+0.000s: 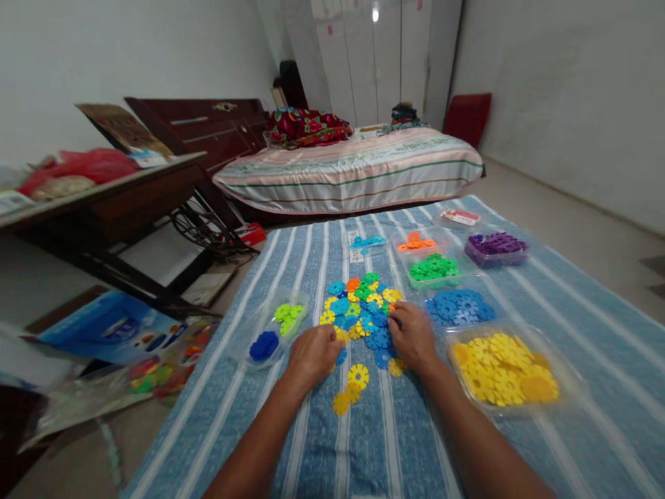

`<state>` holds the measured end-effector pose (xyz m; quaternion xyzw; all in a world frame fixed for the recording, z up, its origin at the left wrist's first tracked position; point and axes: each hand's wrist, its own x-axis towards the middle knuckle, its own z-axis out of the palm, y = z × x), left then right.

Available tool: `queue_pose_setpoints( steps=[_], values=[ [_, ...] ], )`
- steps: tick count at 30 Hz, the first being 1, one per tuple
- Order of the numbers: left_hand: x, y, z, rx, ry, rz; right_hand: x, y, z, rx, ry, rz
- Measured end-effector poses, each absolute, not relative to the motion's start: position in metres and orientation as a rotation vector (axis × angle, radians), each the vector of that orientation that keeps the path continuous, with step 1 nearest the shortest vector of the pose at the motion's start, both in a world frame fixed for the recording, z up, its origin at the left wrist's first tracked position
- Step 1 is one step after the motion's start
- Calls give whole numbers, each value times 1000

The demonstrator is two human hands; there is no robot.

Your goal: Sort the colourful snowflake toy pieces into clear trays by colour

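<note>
A loose pile of flat snowflake-shaped plastic pieces [361, 305], mostly blue, yellow and green, lies on a blue striped cloth [571, 388]. My left hand [313, 353] rests knuckles-up at the pile's near left edge, fingers curled down onto the pieces; what they hold is hidden. My right hand [411, 336] sits at the pile's near right edge, fingers bent over blue pieces. A few yellow pieces [350, 388] lie between my forearms.
Clear trays hold sorted pieces: yellow [506, 374], blue [458, 307], green [433, 269], purple [496, 248], orange [415, 242]. A left tray [270, 326] has dark blue and lime pieces. A dark table [104, 201], plastic bags [104, 374] and a bed [353, 166] surround.
</note>
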<state>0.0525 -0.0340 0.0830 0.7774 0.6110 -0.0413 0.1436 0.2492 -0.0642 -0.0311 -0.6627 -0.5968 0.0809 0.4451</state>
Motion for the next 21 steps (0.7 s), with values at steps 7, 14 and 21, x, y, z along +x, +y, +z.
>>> queue_pose_setpoints(
  steps=[7,14,21],
  values=[
    [33,-54,66,2268,1880,-193,249,-62,-29,-1655,-1488,199],
    [31,-46,56,2149,1844,44,248,-62,-27,-1651,-1491,215],
    [25,-32,49,1877,1660,313,246,-62,-23,-1663,-1481,215]
  ],
)
